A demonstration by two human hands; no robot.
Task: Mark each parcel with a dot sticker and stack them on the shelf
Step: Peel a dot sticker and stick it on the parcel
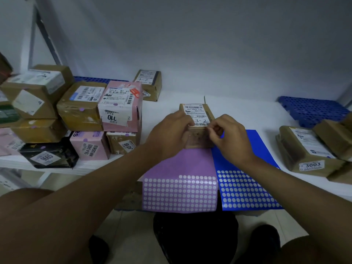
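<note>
We have a small brown parcel (197, 126) standing on the white shelf (247, 113), just past the far edge of the purple sticker sheet (179, 180). Our left hand (167, 132) is curled round its left side at nine o'clock, steadying it. Our right hand (228, 136) sits at its three o'clock edge with thumb and forefinger pinched together against the top front corner; whether a dot is between them we cannot tell, it is too small to see.

The parcel looks like a stiff, taped cardboard box, small enough for one hand and, we judge, light. The tape on its front face seems glossy, so it may slide in a loose hold. We would take it by the two short sides, fingers on bare cardboard and clear of the white label on top.

The blue sticker sheet (245, 187) lies at four o'clock from the parcel, beside the purple one. The stack of parcels (85, 119) rises at nine to ten o'clock, several showing purple dots. More unmarked-looking boxes (308, 151) wait at three o'clock. Flat, rigid faces should stack well; the stack's uneven box sizes call for a level spot.
</note>
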